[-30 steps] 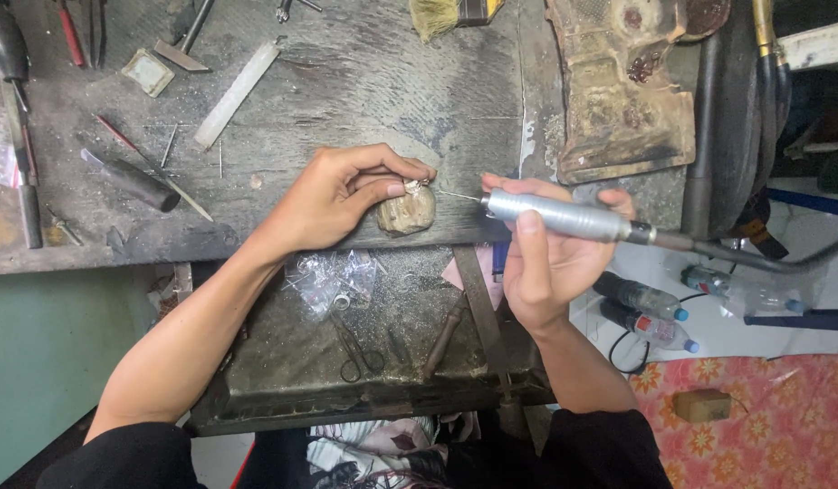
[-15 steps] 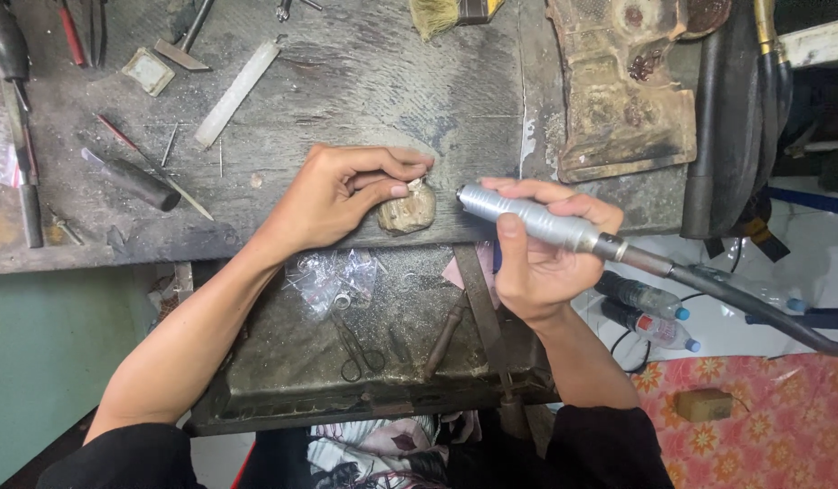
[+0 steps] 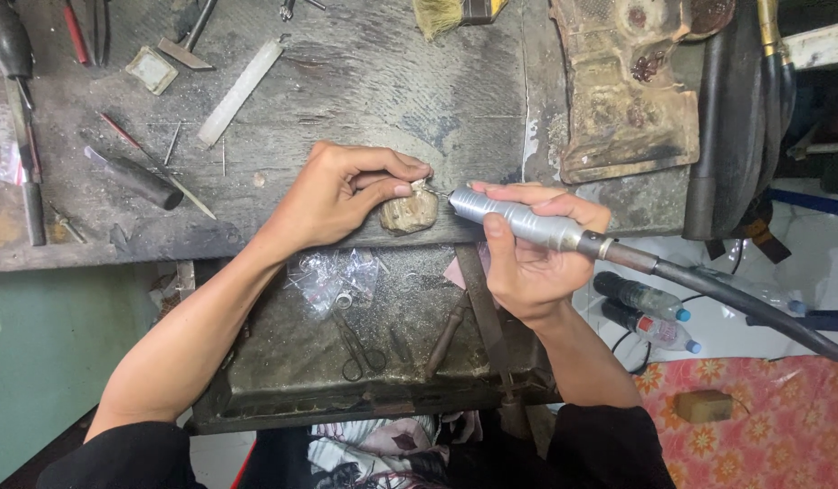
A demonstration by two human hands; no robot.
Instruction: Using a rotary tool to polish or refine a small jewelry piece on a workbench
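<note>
Scarred workbench (image 3: 364, 81): left hand (image 3: 342, 195) pinches a small piece (image 3: 421, 186); right hand (image 3: 527, 263) grips a silver handpiece (image 3: 518, 220).

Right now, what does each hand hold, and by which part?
The right hand grips the silver rotary handpiece around its barrel. The left hand pinches a tiny workpiece at its fingertips against the wooden bench peg.

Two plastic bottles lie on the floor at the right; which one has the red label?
The lower bottle, nearer the flowered mat; the upper bottle looks all dark, showing no red.
</note>
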